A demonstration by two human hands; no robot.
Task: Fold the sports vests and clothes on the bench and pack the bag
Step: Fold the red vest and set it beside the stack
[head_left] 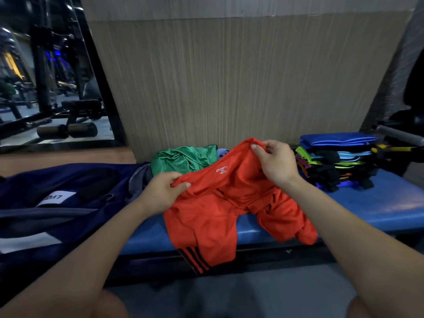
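Note:
An orange sports garment (220, 210) with black stripes at its hem hangs over the front of the blue bench (378, 203). My left hand (160, 191) pinches its upper left edge. My right hand (275, 161) grips the top edge, held up higher. A crumpled green garment (183, 160) lies behind it on the bench. The dark navy bag (57, 203) sits open at the left end. A stack of folded vests (335, 161), blue on top, stands at the right.
A wood-grain wall panel (229, 76) rises directly behind the bench. A mirror (46, 76) at the left shows gym machines. Black gym equipment with a grey handle (401, 134) stands at the far right. Grey floor (229, 294) lies below the bench.

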